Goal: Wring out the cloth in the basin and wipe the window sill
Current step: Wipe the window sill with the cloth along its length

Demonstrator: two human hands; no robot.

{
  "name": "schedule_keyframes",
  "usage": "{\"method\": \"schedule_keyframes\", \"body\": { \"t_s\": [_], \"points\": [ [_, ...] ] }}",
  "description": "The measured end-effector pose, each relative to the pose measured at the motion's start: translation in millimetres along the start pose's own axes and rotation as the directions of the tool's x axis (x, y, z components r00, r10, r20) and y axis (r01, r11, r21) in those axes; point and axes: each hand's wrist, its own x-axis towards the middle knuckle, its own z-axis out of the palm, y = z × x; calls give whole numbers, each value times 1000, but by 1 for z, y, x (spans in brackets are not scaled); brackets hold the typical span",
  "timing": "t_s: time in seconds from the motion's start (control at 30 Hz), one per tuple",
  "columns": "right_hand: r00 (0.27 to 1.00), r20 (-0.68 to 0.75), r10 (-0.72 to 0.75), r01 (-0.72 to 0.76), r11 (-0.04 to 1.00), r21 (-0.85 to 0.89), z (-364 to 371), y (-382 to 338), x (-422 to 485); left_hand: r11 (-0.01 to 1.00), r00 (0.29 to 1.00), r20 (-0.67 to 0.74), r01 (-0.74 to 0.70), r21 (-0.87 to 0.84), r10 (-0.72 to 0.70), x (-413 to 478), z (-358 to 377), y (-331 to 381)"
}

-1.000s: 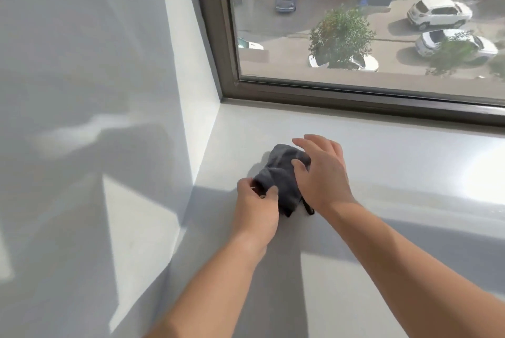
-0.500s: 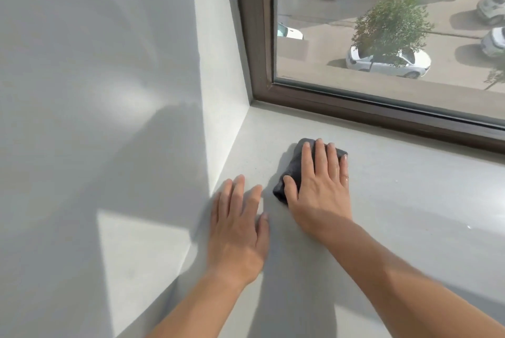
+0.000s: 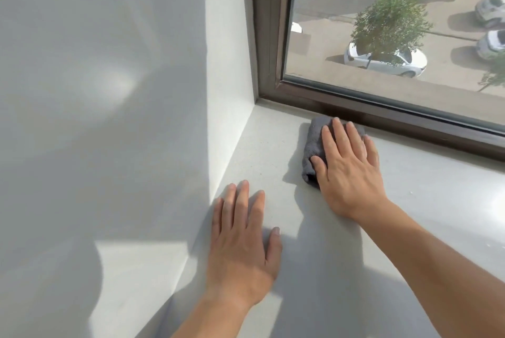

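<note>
A folded dark grey cloth (image 3: 313,143) lies on the pale grey window sill (image 3: 426,201), close to the window frame near the sill's left end. My right hand (image 3: 347,168) presses flat on top of the cloth, fingers spread and pointing at the frame; most of the cloth is hidden under it. My left hand (image 3: 243,242) rests flat and empty on the sill near its front left corner, about a hand's width from the cloth. No basin is in view.
The brown window frame (image 3: 382,116) runs along the back of the sill, touching the cloth's far edge. A white side wall (image 3: 229,64) closes the sill on the left. Behind the glass are a tree and parked cars far below.
My left hand let go of the cloth and settled flat on the sill. My right hand flattened onto the cloth and pushed it away from me, up to the window frame.
</note>
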Motion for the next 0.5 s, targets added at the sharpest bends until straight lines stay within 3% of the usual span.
{"method": "schedule_keyframes", "body": {
  "t_s": [0.13,0.27,0.33,0.5],
  "points": [
    [991,-33,126,-124,991,47,-1,-24,5,1000,1000,2,-4,-17,5,-2,0,2],
    [999,-30,-27,32,978,207,5,-86,37,1000,1000,-25,-6,4,6,1,3,1],
    [995,-23,-94,96,981,171,8,-97,49,1000,999,-37,-3,-9,2,3,5,-1],
    [991,-24,-132,133,988,83,9,-43,19,997,996,-64,-65,-34,63,-18,3,-5]
  ]
}}
